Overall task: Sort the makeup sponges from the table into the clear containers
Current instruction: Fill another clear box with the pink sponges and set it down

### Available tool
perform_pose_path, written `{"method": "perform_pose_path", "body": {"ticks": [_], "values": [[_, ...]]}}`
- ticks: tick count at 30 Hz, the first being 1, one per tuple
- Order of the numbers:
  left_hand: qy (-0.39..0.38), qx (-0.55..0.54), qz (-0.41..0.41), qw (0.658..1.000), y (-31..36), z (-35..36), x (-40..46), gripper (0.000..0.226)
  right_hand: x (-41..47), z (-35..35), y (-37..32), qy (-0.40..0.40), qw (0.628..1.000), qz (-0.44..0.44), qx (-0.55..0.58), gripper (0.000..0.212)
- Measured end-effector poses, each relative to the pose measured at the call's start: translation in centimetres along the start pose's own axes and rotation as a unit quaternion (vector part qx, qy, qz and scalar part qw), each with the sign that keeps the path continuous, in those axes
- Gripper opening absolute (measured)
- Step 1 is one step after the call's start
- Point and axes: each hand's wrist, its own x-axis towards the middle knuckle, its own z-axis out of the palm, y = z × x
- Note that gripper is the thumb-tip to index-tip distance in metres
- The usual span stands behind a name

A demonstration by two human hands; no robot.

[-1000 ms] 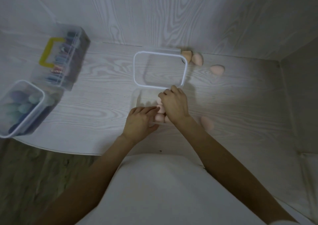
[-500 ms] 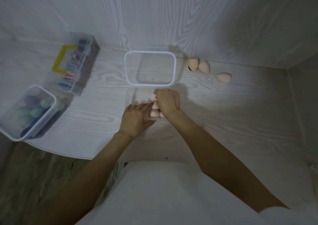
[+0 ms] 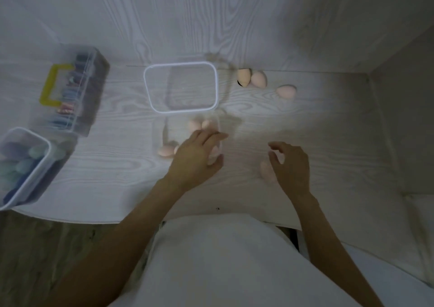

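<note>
Head view: left hand (image 3: 196, 157) open, fingers spread over the near right corner of a clear container (image 3: 187, 137); contact blurred. Pink makeup sponges (image 3: 198, 124) lie inside it, one more (image 3: 165, 151) at its left side. Right hand (image 3: 291, 163) loosely curled, empty, over a pink sponge (image 3: 266, 170) on the table (image 3: 105, 173). Clear lid (image 3: 180, 87) lies farther back. Three peach sponges (image 3: 258, 79) far right. Tub of blue-green sponges (image 3: 22, 166) near left; yellow-handled box (image 3: 70, 90) behind it.
</note>
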Motion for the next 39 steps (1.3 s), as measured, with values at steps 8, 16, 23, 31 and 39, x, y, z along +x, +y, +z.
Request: {"method": "perform_pose_path", "body": {"ticks": [8, 16, 23, 31, 39], "values": [[-0.345, -0.014, 0.097, 0.933, 4.3, 10.2, 3.2, 0.057, 3.1, -0.7, 5.2, -0.016, 0.999, -0.008, -0.034, 0.030], [-0.082, -0.160, -0.080, 0.981, 3.8, 4.7, 3.9, 0.035, 15.2, 1.0, 4.6, -0.106, 0.990, -0.010, -0.092, 0.049], [0.103, -0.149, -0.305, 0.935, -3.0, -3.8, 1.3, 0.037, 16.3, 1.8, 3.5, -0.087, 0.993, -0.014, -0.075, 0.029], [-0.065, 0.052, -0.230, 0.970, -6.0, -3.5, 0.0, 0.033, 5.4, 3.0, -4.3, -0.078, 0.983, -0.101, 0.130, 0.021], [-0.126, 0.030, -0.240, 0.962, -6.4, -2.6, -0.5, 0.032, 6.3, 2.9, -12.7, -0.127, 0.940, -0.073, 0.308, 0.043]]}}
